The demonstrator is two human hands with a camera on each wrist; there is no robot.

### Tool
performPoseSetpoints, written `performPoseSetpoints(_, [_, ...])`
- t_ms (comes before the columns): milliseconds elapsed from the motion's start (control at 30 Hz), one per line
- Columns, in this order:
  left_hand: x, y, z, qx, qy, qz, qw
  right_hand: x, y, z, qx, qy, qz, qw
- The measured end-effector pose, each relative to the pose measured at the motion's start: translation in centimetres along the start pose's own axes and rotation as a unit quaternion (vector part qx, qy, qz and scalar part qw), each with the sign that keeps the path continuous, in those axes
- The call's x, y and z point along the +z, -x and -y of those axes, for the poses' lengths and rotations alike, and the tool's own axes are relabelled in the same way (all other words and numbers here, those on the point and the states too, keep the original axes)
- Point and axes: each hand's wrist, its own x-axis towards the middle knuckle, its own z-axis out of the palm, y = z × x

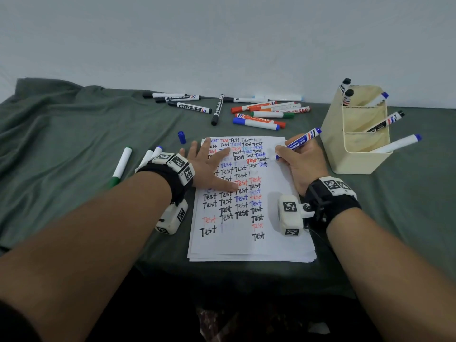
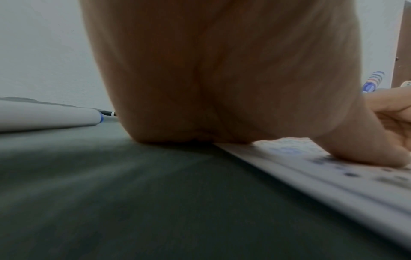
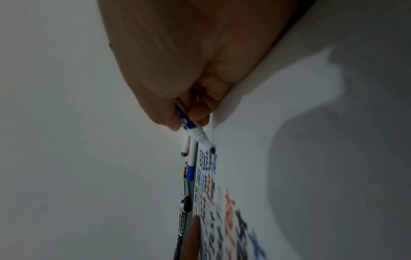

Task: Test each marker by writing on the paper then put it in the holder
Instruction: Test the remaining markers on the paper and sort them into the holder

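- Blue marker [image 1: 299, 141] sits pinched in my right hand [image 1: 302, 164], tip on the paper [image 1: 276, 218].
- My left hand [image 1: 209, 166] lies flat, fingers spread, pressing the paper.
- Cream holder [image 1: 333, 144] beside my right hand carries five markers.
- Loose markers [image 1: 256, 112] and a blue cap [image 1: 181, 137] lie beyond the paper.

Left hand [image 1: 209, 166] lies flat, fingers spread; right hand [image 1: 302, 161] pinches.

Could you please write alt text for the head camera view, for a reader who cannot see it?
The right hand grips a blue marker, tip at the paper covered in "Test" scribbles, while the left hand presses the sheet flat. More markers lie beyond, a loose blue cap left of the paper, and a cream holder with several markers at right.
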Motion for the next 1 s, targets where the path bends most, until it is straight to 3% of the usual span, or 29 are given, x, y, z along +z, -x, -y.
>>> performPoseSetpoints(167, [0.1, -0.1, 0.0, -0.002, -0.005, -0.002, 1.000, 0.0, -0.2, 0.0, -0.001, 0.015, -0.018, 1.000])
performPoseSetpoints(400, [0.0, 0.2, 0.0, -0.002, -0.004, -0.002, 1.000, 0.0, -0.2, -0.2, 0.022, -0.123, -0.004, 0.992])
performPoseSetpoints(567, [-0.2, 0.8, -0.1, 0.010, 0.002, -0.010, 1.000, 0.0, 0.1, -0.2, 0.017, -0.146, 0.005, 0.989])
performPoseSetpoints(633, [-0.5, 1.1, -0.1, 0.013, 0.001, -0.042, 0.999, 0.0, 0.1, -0.3, 0.006, -0.148, 0.005, 0.989])
performPoseSetpoints(800, [-1.6, 1.7, 0.2, -0.019, -0.023, -0.210, 0.977, 0.1, 0.2, 0.3, 0.043, -0.216, 0.005, 0.975])
performPoseSetpoints(900, [-2.1, 1.5, 1.2, -0.083, -0.024, -0.246, 0.965, 0.1, 0.3, 0.4, 0.061, -0.244, 0.014, 0.968])
performPoseSetpoints(1000, [-2.6, 0.8, 2.4, -0.155, -0.012, -0.239, 0.958, 0.1, 0.4, 0.3, 0.052, -0.240, 0.029, 0.969])
